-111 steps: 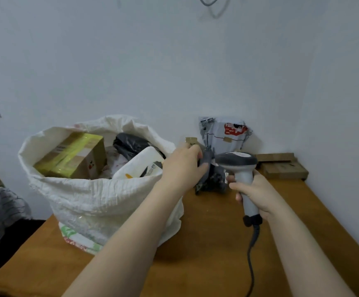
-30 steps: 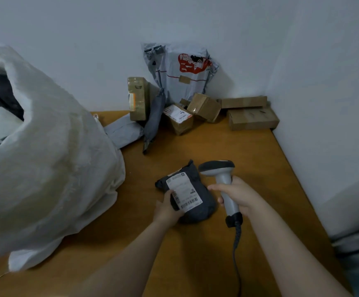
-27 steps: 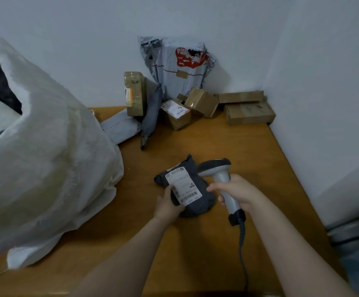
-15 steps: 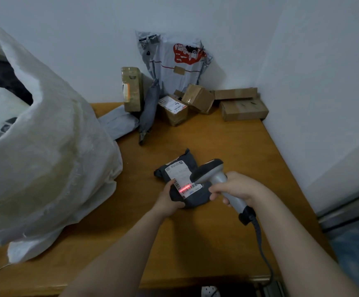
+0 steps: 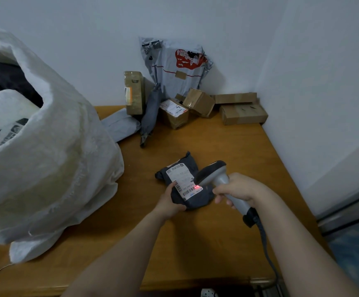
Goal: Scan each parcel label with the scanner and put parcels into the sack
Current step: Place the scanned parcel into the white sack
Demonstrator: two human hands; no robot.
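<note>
Step in hand: scanning; the scanner tilts head-down over the label, and a red spot glows at the right end of the barcode; whether the read has registered cannot be told.
Left hand: grasps the near left edge of the dark parcel, thumb lying on the label's left margin; it steadies the parcel against the table.
Right hand: clenched round the scanner's grey handle; whether the trigger is pressed is not visible; the cable trails off the near edge.
Parcel position: flat on the table, mid-way between near and far edges; right of the sack and apart from it; well nearer than the far pile.
Parcel appearance: soft dark-grey poly bag, crumpled and folded at the ends; white label uppermost, slightly wrinkled, barcode at its near end.
Next move, as judged: scanner drawn clear to the right; left hand to lift the parcel and carry it left, up over the sack's rim, which stands high; the bag looks light and pliable, so one hand should suffice.
Sack: white woven, mouth open, parcels already inside.
Outstanding: grey mailer and several boxes await at the far wall.
</note>
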